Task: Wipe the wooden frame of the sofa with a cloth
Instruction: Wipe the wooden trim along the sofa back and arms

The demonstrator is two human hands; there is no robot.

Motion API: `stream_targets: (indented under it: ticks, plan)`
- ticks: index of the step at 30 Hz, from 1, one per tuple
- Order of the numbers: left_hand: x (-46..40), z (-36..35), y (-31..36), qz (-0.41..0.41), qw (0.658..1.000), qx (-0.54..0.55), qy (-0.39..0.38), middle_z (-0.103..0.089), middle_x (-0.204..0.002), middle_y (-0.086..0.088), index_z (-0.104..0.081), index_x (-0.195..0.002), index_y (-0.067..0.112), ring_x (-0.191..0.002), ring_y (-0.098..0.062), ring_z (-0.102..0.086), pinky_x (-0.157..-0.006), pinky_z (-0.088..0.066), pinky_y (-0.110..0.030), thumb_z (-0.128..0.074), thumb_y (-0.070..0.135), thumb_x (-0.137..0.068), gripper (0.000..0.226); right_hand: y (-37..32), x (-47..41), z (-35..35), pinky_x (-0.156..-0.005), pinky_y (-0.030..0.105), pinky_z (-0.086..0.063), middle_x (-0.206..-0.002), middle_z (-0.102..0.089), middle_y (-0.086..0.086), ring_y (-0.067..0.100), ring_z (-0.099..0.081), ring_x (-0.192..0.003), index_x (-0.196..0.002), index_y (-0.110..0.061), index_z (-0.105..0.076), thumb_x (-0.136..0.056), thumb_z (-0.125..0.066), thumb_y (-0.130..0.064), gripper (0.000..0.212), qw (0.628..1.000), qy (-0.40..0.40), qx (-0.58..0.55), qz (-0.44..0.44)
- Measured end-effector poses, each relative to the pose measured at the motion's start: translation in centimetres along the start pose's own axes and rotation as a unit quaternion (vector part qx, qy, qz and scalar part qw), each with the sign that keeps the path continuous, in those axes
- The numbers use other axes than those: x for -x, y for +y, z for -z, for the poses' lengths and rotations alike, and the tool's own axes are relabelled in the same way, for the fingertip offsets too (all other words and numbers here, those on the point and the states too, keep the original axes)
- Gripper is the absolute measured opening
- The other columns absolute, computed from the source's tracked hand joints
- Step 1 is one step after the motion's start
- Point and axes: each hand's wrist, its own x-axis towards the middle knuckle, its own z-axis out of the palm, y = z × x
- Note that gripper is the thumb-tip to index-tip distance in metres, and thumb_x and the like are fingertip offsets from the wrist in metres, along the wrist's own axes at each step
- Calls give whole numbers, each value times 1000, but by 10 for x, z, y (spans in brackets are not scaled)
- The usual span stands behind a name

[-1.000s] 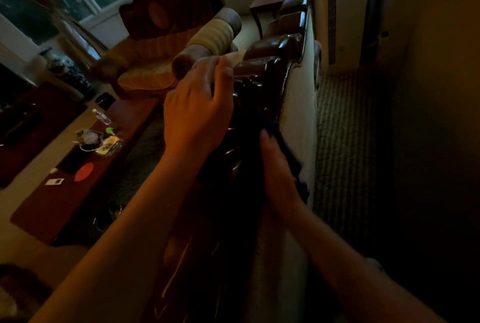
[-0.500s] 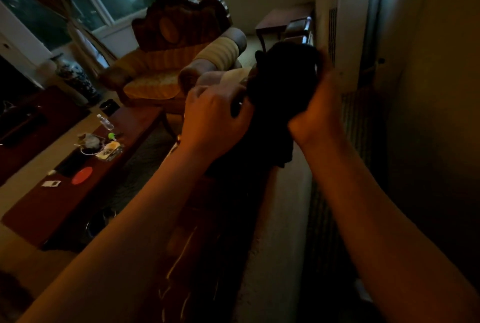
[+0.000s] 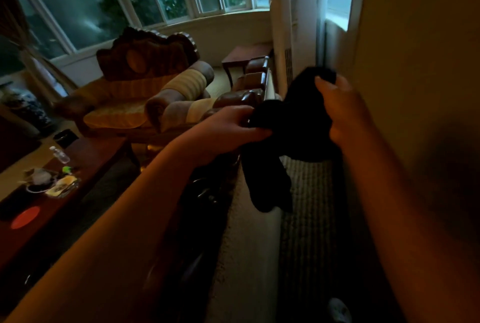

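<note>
You are holding the dark cloth (image 3: 298,125) stretched between both hands above the sofa's wooden frame (image 3: 249,81), its long axis running from lower left up to the right, with a loose end dangling down behind the sofa back. Your left hand (image 3: 231,125) is pinching the lower end; your right hand (image 3: 340,107) is gripping the upper end near the wall (image 3: 415,37). An armchair (image 3: 145,89) is standing ahead, and a cluttered coffee table (image 3: 85,156) is sitting to the left.
</note>
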Motion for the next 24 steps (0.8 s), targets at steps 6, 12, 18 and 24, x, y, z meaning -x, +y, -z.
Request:
stream_targets:
  ticks: [6, 12, 18, 24]
  plan:
    - [-15, -3, 15, 168, 963, 209, 7, -73, -69, 2, -65, -93, 16, -62, -8, -70, -50, -51, -17, -60, 32, -89, 17, 30, -10, 47, -44, 18, -39, -68, -59, 0, 9, -58, -52, -74, -17, -55, -88, -47, -60, 47, 938, -46, 313, -144]
    - [-30, -3, 11, 275, 915, 285, 70, -65, -101, -10, -51, -100, 12, -82, -19, -67, -64, -55, -30, -59, 21, -90, 15, 34, -4, 42, -46, 22, -29, -52, -41, -1, 11, -35, -43, -58, -15, -44, -82, -43, -68, 58, 866, -82, 490, -59]
    - [-33, -5, 11, 176, 967, 182, 37, -69, -96, -7, -61, -105, 11, -80, -17, -71, -62, -57, -26, -69, 19, -83, 25, 29, 9, 21, -88, 35, -47, -135, -48, -1, 20, -49, -120, -142, -30, -30, -66, -69, -55, 90, 860, -234, 450, 57]
    - [-22, 1, 11, 99, 947, 281, 124, -67, -100, -10, -59, -103, 13, -80, -17, -71, -67, -58, -28, -69, 17, -82, 23, 54, 20, 12, -68, 17, -54, -96, -68, -15, 5, -68, -89, -123, -26, -53, -84, -64, -25, 40, 956, -244, 144, 77]
